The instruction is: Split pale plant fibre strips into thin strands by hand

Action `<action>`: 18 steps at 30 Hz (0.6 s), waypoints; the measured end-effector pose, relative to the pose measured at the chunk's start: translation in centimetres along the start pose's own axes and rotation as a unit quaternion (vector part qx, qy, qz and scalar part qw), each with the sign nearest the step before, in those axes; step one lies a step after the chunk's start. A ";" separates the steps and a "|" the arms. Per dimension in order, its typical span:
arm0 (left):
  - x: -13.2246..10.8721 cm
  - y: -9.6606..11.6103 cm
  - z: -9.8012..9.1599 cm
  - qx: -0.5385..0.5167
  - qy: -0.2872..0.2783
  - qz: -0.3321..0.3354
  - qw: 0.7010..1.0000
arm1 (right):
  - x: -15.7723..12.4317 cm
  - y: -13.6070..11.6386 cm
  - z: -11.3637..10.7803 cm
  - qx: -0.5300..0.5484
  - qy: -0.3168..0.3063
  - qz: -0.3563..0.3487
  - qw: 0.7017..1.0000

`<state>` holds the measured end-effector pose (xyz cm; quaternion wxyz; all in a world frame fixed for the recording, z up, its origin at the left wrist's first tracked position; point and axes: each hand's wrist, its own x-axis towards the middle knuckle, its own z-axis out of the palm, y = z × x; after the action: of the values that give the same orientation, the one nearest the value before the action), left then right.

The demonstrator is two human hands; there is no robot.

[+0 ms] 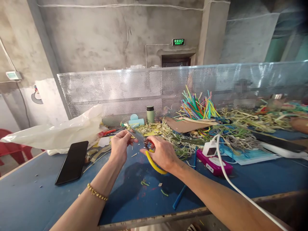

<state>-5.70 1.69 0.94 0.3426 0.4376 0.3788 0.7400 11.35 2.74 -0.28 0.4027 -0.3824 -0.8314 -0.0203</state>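
My right hand (162, 154) is closed round the yellow handles of a pair of scissors (144, 144), whose grey blades point up and left. My left hand (119, 146) is held close beside the blades, its fingers pinched together near the tips on something too small to make out. Both hands hover just above the blue table (31, 199). Small cut scraps (144, 183) lie on the table under the hands.
A black phone (72, 162) lies to the left, beside a white plastic bag (60, 131). A heap of pale strips (183, 141) and coloured straws (198, 107) fills the back right. A pink power bank (214, 163) with white cable, a green bottle (150, 114), and a perforated metal screen (120, 93) stand behind.
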 end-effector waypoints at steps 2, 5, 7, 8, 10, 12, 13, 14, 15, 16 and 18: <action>-0.1 0.1 0.1 0.005 -0.002 -0.001 1.000 | 0.0 0.1 0.0 -0.001 0.004 -0.003 1.000; -0.3 0.2 0.1 0.025 -0.013 -0.003 1.000 | 0.1 0.2 0.0 -0.009 0.010 -0.006 1.000; -0.3 0.0 0.0 0.042 -0.026 0.001 0.999 | 0.1 0.3 0.0 -0.017 0.015 -0.008 1.000; -0.3 0.0 0.0 0.049 -0.032 0.005 0.998 | 0.1 0.3 -0.1 -0.021 0.018 -0.009 1.000; -0.3 -0.2 0.0 0.061 -0.040 0.016 0.997 | 0.1 0.3 -0.1 -0.025 0.022 -0.010 0.999; -0.3 -0.3 0.0 0.064 -0.036 0.030 0.997 | 0.1 0.3 -0.2 -0.026 0.024 -0.007 0.999; -0.3 -0.3 0.0 0.064 -0.027 0.037 0.997 | 0.1 0.3 -0.2 -0.027 0.024 -0.006 0.999; -0.2 -0.2 0.0 0.063 -0.014 0.044 0.997 | 0.1 0.3 -0.2 -0.027 0.023 -0.005 0.999; -0.2 -0.2 -0.1 0.062 -0.003 0.048 0.997 | 0.1 0.3 -0.2 -0.029 0.022 -0.005 0.999; -0.2 -0.1 -0.1 0.061 0.005 0.048 0.997 | 0.0 0.3 -0.2 -0.030 0.021 -0.006 0.999; -0.2 0.1 -0.1 0.060 0.007 0.041 0.997 | 0.0 0.3 -0.1 -0.030 0.017 -0.011 0.999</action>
<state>-5.79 1.46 0.93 0.2826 0.4670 0.4066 0.7326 11.62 2.87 -0.25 0.4044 -0.3852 -0.8276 -0.0562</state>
